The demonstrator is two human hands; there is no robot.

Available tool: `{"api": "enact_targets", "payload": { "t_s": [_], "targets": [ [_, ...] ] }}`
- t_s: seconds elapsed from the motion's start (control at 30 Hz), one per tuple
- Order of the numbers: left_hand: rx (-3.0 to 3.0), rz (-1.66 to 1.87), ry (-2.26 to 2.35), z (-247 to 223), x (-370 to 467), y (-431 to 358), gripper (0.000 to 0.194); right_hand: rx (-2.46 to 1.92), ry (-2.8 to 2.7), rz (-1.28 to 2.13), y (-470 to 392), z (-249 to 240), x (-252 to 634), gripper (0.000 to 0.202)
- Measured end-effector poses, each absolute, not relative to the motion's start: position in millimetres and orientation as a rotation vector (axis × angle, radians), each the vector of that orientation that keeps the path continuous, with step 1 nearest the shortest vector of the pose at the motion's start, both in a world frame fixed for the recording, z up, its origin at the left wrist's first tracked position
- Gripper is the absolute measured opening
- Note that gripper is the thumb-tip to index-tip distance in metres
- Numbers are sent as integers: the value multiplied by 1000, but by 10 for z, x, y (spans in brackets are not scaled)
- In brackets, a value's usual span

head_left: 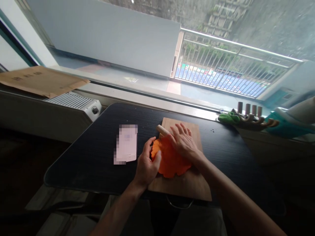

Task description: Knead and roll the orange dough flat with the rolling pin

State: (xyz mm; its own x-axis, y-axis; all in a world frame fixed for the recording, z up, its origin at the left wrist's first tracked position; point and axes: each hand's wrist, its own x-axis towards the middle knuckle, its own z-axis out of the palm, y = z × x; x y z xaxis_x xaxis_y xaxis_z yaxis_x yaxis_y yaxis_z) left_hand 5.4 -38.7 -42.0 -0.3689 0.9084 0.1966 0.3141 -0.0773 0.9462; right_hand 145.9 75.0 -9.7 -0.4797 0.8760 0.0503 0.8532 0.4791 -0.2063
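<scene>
Centrally, both hands press orange dough on board.

On the wooden board, the right hand presses a rolling pin flat over orange dough; the left hand pinches the dough's left edge.

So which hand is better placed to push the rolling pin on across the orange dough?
Probably the right hand: it lies flat, fingers spread, on the wooden rolling pin above the orange dough. The left hand curls at the dough's left edge on the wooden board, off the pin.
</scene>
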Motion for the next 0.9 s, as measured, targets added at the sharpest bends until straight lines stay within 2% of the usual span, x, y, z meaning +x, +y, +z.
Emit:
{"api": "enact_targets", "payload": {
  "t_s": [0.13,0.3,0.47,0.63,0.8,0.9],
  "targets": [
    [1286,1446,1671,-428,45,-400,47,-1634,-2471,189,912,-93,1507,55],
    [1300,1432,1665,-441,35,-408,46,-1435,-2589,255,799,-107,1450,53],
    [1304,1427,1666,-449,32,-402,47,-1667,-2464,289,833,-90,1436,58],
    [1323,1429,1688,-471,20,-393,46,-1447,-2603,331,749,-108,1379,55],
    [1305,1444,1671,-447,22,-409,45,-1681,-2483,285,904,-131,1482,57],
    [1311,1436,1671,-445,27,-412,45,-1569,-2546,266,858,-155,1436,58]
  ]
}}
